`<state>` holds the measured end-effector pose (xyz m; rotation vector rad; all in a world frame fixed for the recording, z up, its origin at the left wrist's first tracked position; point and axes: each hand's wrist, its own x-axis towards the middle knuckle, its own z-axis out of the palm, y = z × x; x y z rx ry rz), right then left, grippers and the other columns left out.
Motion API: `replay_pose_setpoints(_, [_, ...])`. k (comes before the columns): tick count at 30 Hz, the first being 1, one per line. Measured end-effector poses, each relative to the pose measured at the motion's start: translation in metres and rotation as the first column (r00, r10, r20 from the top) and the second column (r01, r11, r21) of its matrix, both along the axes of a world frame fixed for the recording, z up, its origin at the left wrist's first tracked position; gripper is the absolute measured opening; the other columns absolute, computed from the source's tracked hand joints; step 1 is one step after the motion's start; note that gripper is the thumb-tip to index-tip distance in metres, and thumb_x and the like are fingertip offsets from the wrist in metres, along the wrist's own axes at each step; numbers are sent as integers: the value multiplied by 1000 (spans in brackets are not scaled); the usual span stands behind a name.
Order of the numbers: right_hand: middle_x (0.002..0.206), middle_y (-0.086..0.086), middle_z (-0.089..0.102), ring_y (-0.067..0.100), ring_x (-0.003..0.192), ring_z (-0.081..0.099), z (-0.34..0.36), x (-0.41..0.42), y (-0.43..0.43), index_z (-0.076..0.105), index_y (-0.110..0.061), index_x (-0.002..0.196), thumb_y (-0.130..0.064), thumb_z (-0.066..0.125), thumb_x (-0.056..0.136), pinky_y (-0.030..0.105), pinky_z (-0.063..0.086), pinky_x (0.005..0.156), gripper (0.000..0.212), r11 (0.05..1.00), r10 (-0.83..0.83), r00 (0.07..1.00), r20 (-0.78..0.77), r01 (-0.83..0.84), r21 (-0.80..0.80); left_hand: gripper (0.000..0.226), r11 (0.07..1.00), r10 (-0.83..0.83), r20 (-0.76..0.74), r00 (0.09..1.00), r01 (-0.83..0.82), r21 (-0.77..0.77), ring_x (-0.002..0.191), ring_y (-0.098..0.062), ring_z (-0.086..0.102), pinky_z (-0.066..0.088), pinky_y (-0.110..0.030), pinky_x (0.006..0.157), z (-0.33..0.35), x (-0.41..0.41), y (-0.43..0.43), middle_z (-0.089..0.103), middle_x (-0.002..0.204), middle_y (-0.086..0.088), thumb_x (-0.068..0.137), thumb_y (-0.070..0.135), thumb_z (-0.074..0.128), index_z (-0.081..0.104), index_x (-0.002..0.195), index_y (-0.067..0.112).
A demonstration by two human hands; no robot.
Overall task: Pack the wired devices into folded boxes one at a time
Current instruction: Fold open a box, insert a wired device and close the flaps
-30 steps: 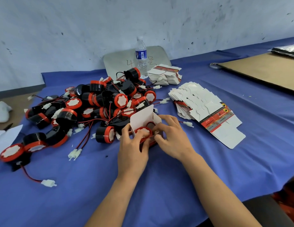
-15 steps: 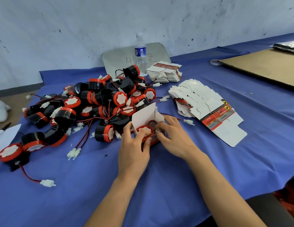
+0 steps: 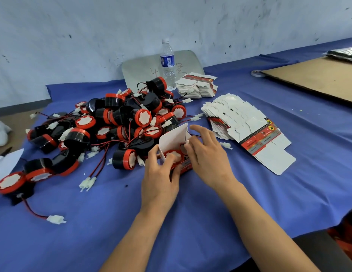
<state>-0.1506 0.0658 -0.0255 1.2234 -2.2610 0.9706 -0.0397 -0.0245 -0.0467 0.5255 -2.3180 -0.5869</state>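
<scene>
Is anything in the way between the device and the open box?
Nothing visible: the device sits inside the open box, which the left hand holds. Its connector is at the box mouth, by the right hand.
</scene>
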Motion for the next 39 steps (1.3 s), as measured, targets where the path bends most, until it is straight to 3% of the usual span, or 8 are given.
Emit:
replay_pose_setpoints(6, [158, -4, 22, 21, 137, 30, 20, -8, -4, 64, -4, 89, -25, 43, 99, 42, 44, 88, 31, 971, -7, 999, -47, 18, 237, 22, 1000, 24, 35, 999, -24, -18, 127, -28, 45, 56, -45, 76, 2, -1, 1, 35, 146, -6, 92, 20, 64, 66, 113, 26])
replay_pose_setpoints(15, [157, -15, -24, 21, 147, -12, 47, -21, -19, 69, -22, 98, -31, 40, 100, 39, 32, 98, 30, 724, 155, 978, -137, -18, 690, 23, 1000, 20, 24, 1000, -20, 13, 121, -28, 49, 56, -44, 72, 3, 0, 0, 35, 145, -4, 92, 20, 63, 65, 114, 27])
replay_pose_setpoints(18, [149, -21, -35, 24, 146, -24, 35, -24, -20, 68, -18, 81, -26, 50, 98, 46, 31, 105, 26, 808, 93, 991, -95, -20, 589, 23, 999, 26, 28, 999, -26, 18, 123, -28, 48, 56, -46, 72, 2, -1, 0, 36, 145, -3, 93, 19, 62, 65, 114, 28])
replay_pose_setpoints(21, [152, -19, -14, 28, 149, -6, 14, -21, -20, 69, -8, 71, -14, 66, 86, 44, 33, 106, 17, 984, 27, 997, 77, -40, 174, 21, 1000, 28, 18, 999, -28, 1, 123, -29, 48, 56, -47, 72, 2, -2, 1, 39, 144, -4, 92, 19, 63, 65, 112, 27])
replay_pose_setpoints(24, [153, -22, -2, 25, 148, 9, 3, -14, -22, 67, -6, 67, -10, 74, 79, 42, 35, 104, 15, 998, -28, 980, 195, 38, -47, 21, 1000, 26, 8, 1000, -26, 4, 123, -30, 48, 56, -46, 71, 2, -3, 1, 41, 142, -5, 91, 18, 65, 67, 110, 27])
replay_pose_setpoints(30, [160, -16, -12, 24, 149, -4, 21, -15, -27, 75, -20, 81, -26, 62, 91, 47, 35, 99, 17, 927, -137, 985, 109, 88, 365, 23, 1000, 25, 8, 1000, -25, 18, 123, -28, 49, 55, -42, 75, 1, -2, -1, 39, 144, -4, 92, 20, 64, 67, 113, 28])
replay_pose_setpoints(35, [159, -18, -19, 24, 149, -9, 42, -10, -31, 62, -18, 97, -10, 55, 92, 61, 26, 107, 12, 748, -134, 982, 135, 11, 663, 26, 999, -7, -27, 1000, 9, 42, 119, -23, 51, 55, -38, 76, 2, 1, 0, 39, 146, 1, 92, 23, 65, 62, 117, 31])
replay_pose_setpoints(39, [156, -20, -24, 25, 149, -8, 53, -12, -23, 60, -20, 96, -15, 48, 94, 58, 33, 102, 13, 651, -115, 960, 255, -121, 750, 57, 987, -14, -81, 997, 27, 159, 105, 4, 48, 46, -21, 73, 4, 2, -1, 47, 128, 20, 88, 30, 70, 35, 132, 41])
